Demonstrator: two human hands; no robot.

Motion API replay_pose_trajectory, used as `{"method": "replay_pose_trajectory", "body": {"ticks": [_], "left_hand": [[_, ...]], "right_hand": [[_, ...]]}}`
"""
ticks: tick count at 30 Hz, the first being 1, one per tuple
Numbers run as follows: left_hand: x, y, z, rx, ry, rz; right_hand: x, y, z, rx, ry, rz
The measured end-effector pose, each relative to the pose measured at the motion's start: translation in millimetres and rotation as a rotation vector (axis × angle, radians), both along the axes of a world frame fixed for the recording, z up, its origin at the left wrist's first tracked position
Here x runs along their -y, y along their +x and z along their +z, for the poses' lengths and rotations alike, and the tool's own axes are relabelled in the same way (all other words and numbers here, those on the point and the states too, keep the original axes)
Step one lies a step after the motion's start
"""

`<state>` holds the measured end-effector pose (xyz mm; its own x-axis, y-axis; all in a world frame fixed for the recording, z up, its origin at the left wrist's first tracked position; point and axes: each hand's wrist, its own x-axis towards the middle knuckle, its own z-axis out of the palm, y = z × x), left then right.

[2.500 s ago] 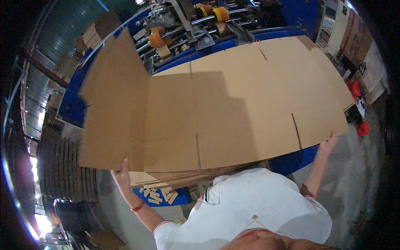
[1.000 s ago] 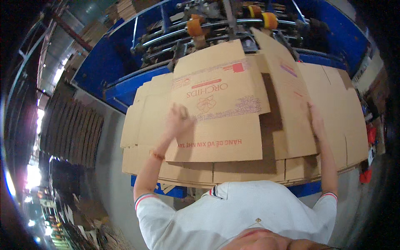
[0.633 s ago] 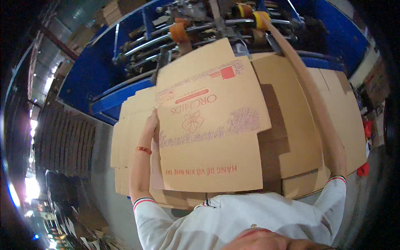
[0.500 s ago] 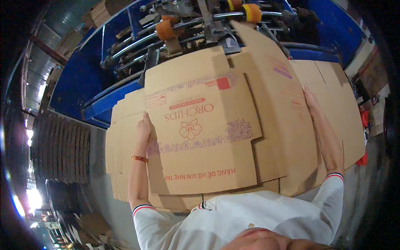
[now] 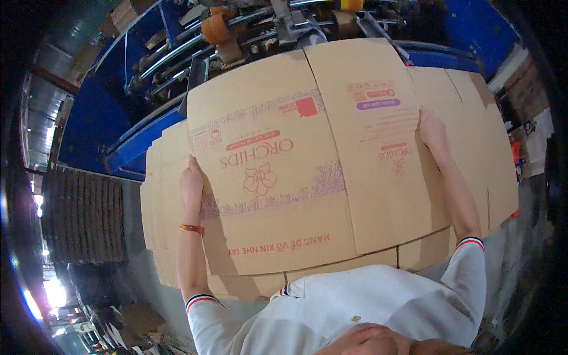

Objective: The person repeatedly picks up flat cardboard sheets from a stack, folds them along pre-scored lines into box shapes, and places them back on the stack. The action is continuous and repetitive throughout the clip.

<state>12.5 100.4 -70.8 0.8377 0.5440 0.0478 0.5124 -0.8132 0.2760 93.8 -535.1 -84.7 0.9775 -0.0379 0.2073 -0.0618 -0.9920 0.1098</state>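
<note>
A large flattened cardboard box [image 5: 278, 222], brown with red and purple print that reads upside down, lies across the stack in front of me. A crease divides it into a wider left panel and a narrower right panel. At the left edge my left hand [image 5: 191, 184] is closed on the board, an orange bracelet on its wrist. My right hand [image 5: 435, 135] grips the right edge, fingers bent in against it. Under this box lie more flattened cardboard boxes [image 5: 482, 154], sticking out on both sides and along the near edge.
Beyond the cardboard stands a blue machine [image 5: 133, 145] with metal shafts and orange rollers [image 5: 216, 29]. The box's far edge reaches its metal guides. To the left is a dark stack of boards [image 5: 83, 216]. A red object [image 5: 513, 148] shows beyond the right side.
The right panel, raised and folded at an angle before, now lies flat beside the left panel. My right hand has shifted slightly left with it; my left hand keeps to the left edge.
</note>
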Motion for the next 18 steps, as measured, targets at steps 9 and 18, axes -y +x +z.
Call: {"method": "replay_pose_trajectory", "body": {"ticks": [9,18], "left_hand": [[11.0,20.1,20.5,0.005,0.127,-0.007],[131.4,-165.2,29.1,0.061,0.053,-0.842]], "right_hand": [[-41.1,-13.3,26.7,0.229,-0.001,0.139],[-70.1,-215.0,35.1,-0.020,0.385,0.610]]}}
